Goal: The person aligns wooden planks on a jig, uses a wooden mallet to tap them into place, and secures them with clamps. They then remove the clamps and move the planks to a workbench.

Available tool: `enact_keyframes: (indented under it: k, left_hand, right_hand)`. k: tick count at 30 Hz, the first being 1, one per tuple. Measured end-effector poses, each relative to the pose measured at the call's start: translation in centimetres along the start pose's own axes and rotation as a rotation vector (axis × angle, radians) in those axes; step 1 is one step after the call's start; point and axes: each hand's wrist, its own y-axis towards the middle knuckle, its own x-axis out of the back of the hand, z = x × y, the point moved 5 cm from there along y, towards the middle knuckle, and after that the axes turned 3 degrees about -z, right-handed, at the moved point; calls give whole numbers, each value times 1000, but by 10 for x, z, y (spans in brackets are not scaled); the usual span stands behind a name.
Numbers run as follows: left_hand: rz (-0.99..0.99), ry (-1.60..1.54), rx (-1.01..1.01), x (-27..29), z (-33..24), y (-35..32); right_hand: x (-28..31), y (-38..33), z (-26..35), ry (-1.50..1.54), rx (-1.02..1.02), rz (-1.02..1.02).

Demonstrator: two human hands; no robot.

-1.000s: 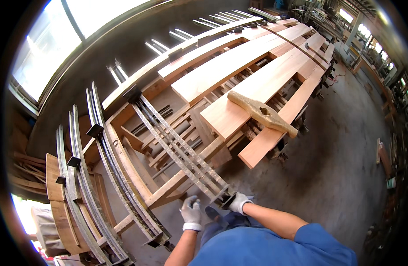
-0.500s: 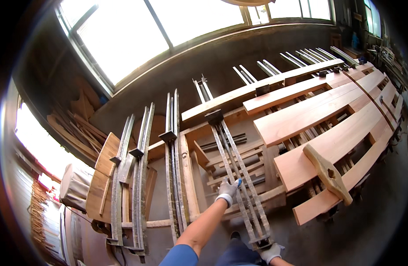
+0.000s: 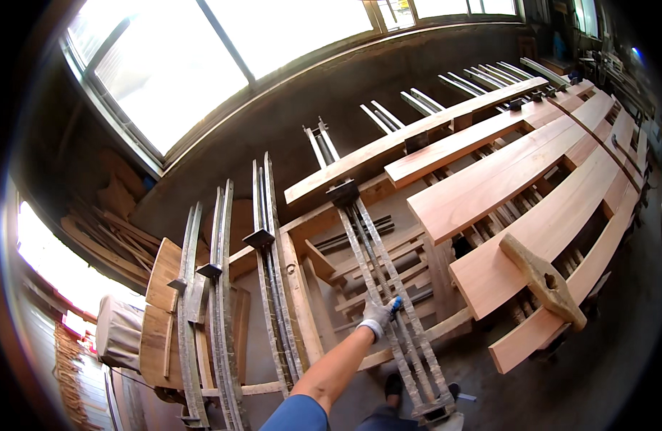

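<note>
A long double-rail steel bar clamp (image 3: 416, 325) slants from the wooden frame toward me, with a screw rod running between its rails. My left hand (image 3: 378, 314), in a whitish glove with blue on a fingertip, is closed around the rails about midway. At the clamp's far end a black jaw (image 3: 342, 192) sits against a long pale beam (image 3: 417, 144). Only a sliver of my right hand (image 3: 454, 422), also gloved, shows at the lower edge beside the clamp's near end block; its fingers are hidden.
More bar clamps (image 3: 263, 287) stand to the left across the wooden frame (image 3: 296, 287). On the right lie several wide planks (image 3: 518, 179), with a holed wooden piece (image 3: 526, 264) resting across two of them. Windows (image 3: 309, 32) line the far wall; scrap boards (image 3: 104, 241) lean at far left.
The view has shifted slightly. The clamp's near end now appears farther right and lower, and my right hand has mostly dropped out of view. My left hand stays on the rails.
</note>
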Motion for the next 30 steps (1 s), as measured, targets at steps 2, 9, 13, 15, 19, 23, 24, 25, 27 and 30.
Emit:
enact_keyframes:
  k: [2, 9, 13, 15, 19, 23, 24, 25, 27, 30]
  left_hand:
    - [55, 61, 53, -5, -42, -13]
    - [121, -51, 40, -3, -44, -14]
    - [108, -28, 68, -8, -33, -8]
    - [90, 22, 112, -23, -44, -12]
    - [117, 87, 212, -43, -88, -31]
    - [51, 81, 171, -65, -83, -26]
    - [75, 38, 129, -72, -68, -17]
    - [27, 45, 22, -77, -55, -6]
    - [-98, 128, -193, -79, -34, 8]
    - [205, 108, 148, -86, -2, 19]
  right_hand:
    - [-14, -3, -16, -128, -70, 54]
    - [-41, -5, -21, -118, -104, 137]
    - [-37, 8, -21, -94, -44, 158]
    - [-18, 24, -26, -100, 69, 154]
    - [18, 53, -49, -486, 244, 448]
    - [31, 60, -76, -78, 29, 306]
    - [21, 60, -93, 225, -27, 266]
    - [11, 61, -112, 502, -64, 225]
    - [16, 63, -88, 383, 26, 132]
    - [58, 38, -62, -230, -142, 116]
